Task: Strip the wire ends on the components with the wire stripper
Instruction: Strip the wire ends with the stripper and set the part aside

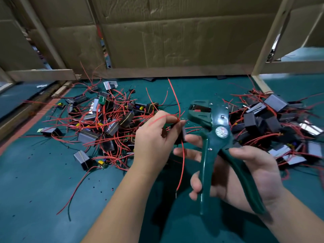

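Nearest, the right hand (pixel 245 174) grips the stripper (pixel 210 123) by its spread handles; the left hand (pixel 154 137) pinches a component (pixel 183 135) just beside the tool's head. Its loose red wires (pixel 182 160) could slip aside, so the blades might bite short or nick a fingertip.

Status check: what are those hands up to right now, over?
Left hand pinches component, red wires trailing. Right hand grips wire stripper, head beside it. Nothing between them.

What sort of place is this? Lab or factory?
Probably a small electronics assembly workbench: piles of red-wired components on a green mat, cardboard partitions, a wire stripper in the right hand, one component in the left hand.
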`<state>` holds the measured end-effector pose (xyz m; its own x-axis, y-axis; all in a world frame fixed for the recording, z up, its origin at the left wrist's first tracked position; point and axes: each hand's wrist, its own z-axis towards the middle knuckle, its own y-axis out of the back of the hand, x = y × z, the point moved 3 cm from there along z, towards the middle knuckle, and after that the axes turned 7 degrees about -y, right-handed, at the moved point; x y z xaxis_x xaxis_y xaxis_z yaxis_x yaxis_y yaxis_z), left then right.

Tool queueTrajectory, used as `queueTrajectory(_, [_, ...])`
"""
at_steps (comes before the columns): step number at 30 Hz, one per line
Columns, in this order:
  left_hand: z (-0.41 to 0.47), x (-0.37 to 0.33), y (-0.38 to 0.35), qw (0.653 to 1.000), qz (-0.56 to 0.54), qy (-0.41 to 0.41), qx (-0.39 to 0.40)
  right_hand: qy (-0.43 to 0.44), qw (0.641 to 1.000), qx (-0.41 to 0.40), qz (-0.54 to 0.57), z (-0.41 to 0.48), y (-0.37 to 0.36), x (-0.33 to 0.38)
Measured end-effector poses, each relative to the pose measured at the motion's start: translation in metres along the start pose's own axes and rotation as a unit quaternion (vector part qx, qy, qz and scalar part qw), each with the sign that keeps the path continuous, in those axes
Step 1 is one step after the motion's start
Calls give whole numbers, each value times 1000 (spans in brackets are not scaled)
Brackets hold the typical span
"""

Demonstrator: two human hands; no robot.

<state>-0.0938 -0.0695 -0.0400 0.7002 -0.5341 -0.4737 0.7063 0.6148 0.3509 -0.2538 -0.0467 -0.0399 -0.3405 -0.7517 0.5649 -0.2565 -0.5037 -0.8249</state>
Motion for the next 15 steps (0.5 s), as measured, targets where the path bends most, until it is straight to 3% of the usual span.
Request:
queueTrajectory(4, [-5, 3, -3, 992, -81, 90, 25, 3, 999, -22, -45, 2, 6, -4])
queueTrajectory(6, [-7, 1, -6, 956, -230, 178, 32, 27, 997, -51, -58, 2, 8, -4])
queueTrajectory(8, [-5, -2, -2, 933, -304, 184, 50, 57, 992, -87, -68, 2, 10, -1])
queueTrajectory(11, [-3, 3, 4, 919, -288, 177, 206, 109, 982, -129, -89, -3, 13, 7])
queueTrajectory(15, [-10, 12, 11, 873, -168, 125, 440, 173, 972, -134, -83, -12, 15, 23])
